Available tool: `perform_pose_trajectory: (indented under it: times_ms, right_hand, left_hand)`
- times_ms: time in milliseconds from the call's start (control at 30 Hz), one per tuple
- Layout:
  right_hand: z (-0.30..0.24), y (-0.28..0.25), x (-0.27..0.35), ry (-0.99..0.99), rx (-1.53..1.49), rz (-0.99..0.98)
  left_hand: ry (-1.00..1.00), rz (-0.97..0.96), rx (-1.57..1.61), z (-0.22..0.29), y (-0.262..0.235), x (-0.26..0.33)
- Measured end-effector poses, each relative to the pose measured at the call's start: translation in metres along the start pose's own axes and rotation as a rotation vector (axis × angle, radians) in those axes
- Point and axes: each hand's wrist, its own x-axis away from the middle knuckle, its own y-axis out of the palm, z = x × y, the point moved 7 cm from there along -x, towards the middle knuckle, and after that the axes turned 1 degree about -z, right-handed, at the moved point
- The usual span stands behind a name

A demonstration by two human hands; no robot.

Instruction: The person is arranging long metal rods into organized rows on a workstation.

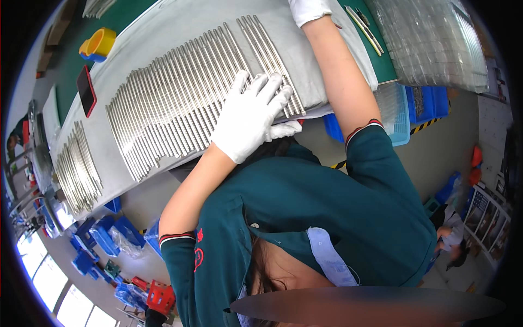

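Near front edge of grey cloth: gloved left hand, palm down, fingers loosely spread, nothing visibly gripped. Fingers over lower part of small metal rod group; long rod row extends left from hand. Gloved right hand farther out, cut off at top, grip can't tell. Far left: shorter rods, red-edged phone, yellow roll.

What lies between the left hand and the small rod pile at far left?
In the head view: most of the wide metal rod row, then bare grey cloth.
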Motion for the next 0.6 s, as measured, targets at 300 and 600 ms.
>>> perform_pose_trajectory:
  times_ms: [300, 600]
  right_hand:
    - [0.002, -0.011, -0.007, -0.021, 0.022, -0.024]
    - [0.022, -0.006, 0.002, 0.109, 0.1, 0.025]
  left_hand:
    - [0.07, 0.013, 0.037, 0.013, 0.013, -0.027]
    - [-0.054, -0.074, -0.022, -0.005, -0.008, 0.017]
